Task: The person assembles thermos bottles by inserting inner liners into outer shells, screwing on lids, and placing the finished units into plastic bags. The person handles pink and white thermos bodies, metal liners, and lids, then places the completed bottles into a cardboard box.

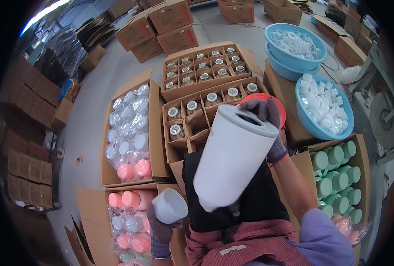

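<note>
My right hand (268, 111), in a purple-grey glove, is closed on the grey-rimmed top of a large white flask body (234, 162). The flask tilts across my lap, with a dark opening in its upper end. Behind the right hand shows part of a red round dish (276, 104); whether the hand touches it I cannot tell. At lower left my left hand (160, 226), also gloved, is closed around a light grey cup (170, 206), its open mouth turned up toward the flask. The two pieces are apart.
Ahead stands a divided carton (172, 149) of silvery-topped bottles, with another behind. Cartons of bagged grey (128, 119) and pink bottles (132, 199) line the left. Right are blue basins of white rings (294, 44) and white caps (323, 106), plus green bottles (339, 177).
</note>
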`<state>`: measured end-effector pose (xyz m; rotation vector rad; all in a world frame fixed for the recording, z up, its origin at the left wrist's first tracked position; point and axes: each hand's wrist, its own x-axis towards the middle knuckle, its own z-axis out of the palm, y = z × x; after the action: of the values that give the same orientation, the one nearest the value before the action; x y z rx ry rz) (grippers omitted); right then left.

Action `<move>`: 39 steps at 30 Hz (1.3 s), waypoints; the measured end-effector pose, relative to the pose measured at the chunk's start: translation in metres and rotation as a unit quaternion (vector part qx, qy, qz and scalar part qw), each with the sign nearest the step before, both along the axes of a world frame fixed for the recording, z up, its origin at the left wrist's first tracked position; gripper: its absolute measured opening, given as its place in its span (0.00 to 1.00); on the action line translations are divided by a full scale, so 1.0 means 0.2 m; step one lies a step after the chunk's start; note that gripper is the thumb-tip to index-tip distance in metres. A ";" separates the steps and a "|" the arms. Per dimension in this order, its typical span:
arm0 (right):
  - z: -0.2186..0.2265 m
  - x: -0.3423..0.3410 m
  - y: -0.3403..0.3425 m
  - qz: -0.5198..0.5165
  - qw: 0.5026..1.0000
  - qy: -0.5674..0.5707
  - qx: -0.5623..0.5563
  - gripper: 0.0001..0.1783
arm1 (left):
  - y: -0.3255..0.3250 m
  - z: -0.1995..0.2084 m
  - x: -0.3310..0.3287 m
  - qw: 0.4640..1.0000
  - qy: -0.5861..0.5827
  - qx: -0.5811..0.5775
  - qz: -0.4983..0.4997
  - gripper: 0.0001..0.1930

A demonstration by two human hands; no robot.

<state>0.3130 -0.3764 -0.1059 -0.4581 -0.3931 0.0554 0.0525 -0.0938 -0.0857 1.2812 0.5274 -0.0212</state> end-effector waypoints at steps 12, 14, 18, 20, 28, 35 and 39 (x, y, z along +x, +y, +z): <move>0.19 -0.36 -0.06 -0.137 0.796 -0.314 -0.498 0.11 | -0.49 -0.19 1.48 0.952 -0.019 -0.027 -0.303 0.33; 0.28 -0.46 -0.11 -0.038 0.786 -0.311 -0.532 0.19 | -0.57 -0.21 1.48 0.938 -0.023 -0.120 -0.323 0.33; 0.18 -0.58 -0.08 -0.151 0.726 -0.345 -0.575 0.22 | -0.45 -0.21 1.18 0.913 -0.111 -0.132 -0.370 0.35; 0.10 -0.51 -0.13 -0.135 0.774 -0.323 -0.528 0.17 | -0.37 -0.06 0.91 0.908 -0.110 -0.056 -0.400 0.31; 0.15 -0.30 -0.20 -0.040 0.771 -0.226 -0.594 0.16 | -0.28 -0.09 0.51 0.972 -0.176 0.126 -0.091 0.22; 0.10 -0.21 -0.32 -0.043 0.710 -0.043 -0.702 0.27 | -0.17 -0.10 0.49 0.790 -0.420 -0.436 -0.101 0.19; 0.23 -0.28 -0.11 0.080 0.754 -0.362 -0.542 0.30 | -0.34 0.02 0.56 0.906 -0.251 0.277 -0.197 0.22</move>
<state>0.2562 -0.3993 -0.0601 -1.6310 -1.1843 0.2871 0.1651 -0.1619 -0.0825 1.8577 -0.2014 0.1294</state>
